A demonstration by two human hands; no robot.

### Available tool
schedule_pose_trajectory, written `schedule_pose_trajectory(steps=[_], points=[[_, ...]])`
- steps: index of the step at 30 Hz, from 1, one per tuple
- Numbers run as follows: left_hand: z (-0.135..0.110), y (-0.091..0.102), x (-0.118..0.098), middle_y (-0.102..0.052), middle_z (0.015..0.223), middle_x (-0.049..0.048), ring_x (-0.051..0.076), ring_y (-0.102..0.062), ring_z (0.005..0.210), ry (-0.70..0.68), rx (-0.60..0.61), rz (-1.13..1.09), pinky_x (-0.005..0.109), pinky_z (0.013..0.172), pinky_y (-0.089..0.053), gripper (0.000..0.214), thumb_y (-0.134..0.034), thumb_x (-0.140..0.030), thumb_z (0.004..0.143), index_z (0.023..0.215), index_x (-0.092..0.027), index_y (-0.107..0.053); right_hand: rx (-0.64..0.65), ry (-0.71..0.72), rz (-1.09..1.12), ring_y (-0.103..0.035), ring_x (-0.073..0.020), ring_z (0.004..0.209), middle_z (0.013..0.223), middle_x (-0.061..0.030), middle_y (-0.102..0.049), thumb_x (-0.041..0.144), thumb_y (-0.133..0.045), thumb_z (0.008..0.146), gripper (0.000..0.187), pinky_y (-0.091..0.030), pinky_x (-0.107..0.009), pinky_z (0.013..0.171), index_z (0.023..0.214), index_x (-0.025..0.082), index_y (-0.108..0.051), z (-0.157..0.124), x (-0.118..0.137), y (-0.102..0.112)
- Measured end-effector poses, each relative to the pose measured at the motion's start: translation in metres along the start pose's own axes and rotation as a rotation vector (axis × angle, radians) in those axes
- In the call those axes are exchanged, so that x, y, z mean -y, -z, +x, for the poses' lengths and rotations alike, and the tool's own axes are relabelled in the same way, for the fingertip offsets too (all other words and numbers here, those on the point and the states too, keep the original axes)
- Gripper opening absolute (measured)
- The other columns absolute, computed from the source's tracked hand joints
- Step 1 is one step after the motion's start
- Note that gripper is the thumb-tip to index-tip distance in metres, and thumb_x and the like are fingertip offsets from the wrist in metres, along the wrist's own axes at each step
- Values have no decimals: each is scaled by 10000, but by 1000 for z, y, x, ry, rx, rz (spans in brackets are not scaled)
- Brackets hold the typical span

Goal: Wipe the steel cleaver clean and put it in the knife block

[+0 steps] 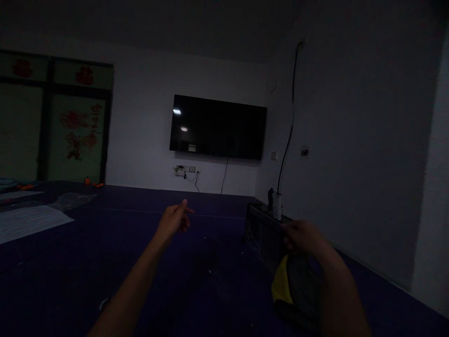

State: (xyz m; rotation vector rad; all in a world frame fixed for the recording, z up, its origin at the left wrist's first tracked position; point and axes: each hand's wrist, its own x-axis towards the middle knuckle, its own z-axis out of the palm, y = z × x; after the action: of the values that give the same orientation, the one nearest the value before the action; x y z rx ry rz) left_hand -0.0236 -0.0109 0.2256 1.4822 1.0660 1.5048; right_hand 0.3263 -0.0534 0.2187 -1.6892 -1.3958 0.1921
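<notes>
Over the dark blue floor covering, my left hand is held up with nothing in it, the thumb and a finger apart and the others loosely bent. My right hand is smeared by motion at the near end of a long dark box; its fingers point down and inward, and whether they touch the box cannot be made out. Just below my right hand and wrist lies a yellow and black thing, partly hidden by my forearm. A pale upright cylinder stands on the box, beside a small dark object.
White sheets and clear plastic lie on the left. Small orange items sit near the glass door. A television hangs on the far wall above sockets. A black cable runs down the right wall.
</notes>
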Motion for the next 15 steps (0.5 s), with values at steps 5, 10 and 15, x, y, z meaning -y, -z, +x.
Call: schedule_pose_trajectory(steps=[5, 10, 15], points=[[-6, -15, 1, -583, 422, 46, 156, -537, 357, 93, 203, -2, 206, 347, -319, 627, -439, -740, 679, 657, -147, -644, 67, 261, 143, -667, -198, 728, 815, -97, -701, 496, -370, 885, 470, -503, -282, 610, 916, 147, -683, -23, 66, -37], [-19, -40, 10, -614, 471, 69, 150, -549, 384, 107, 423, 38, 211, 367, -345, 715, -363, -822, 637, 588, -151, -604, 220, 548, 200, -640, -219, 844, 810, -90, -686, 614, -227, 914, 640, -458, -315, 784, 837, 162, -673, -55, 112, -96], [-35, -64, 42, -522, 387, 24, 135, -476, 341, 268, 413, -77, 244, 383, -379, 839, -140, -909, 572, 548, -175, -545, 292, 438, 305, -639, -192, 710, 766, -99, -681, 696, -49, 868, 846, -463, -264, 671, 860, 139, -685, -82, 112, -145]])
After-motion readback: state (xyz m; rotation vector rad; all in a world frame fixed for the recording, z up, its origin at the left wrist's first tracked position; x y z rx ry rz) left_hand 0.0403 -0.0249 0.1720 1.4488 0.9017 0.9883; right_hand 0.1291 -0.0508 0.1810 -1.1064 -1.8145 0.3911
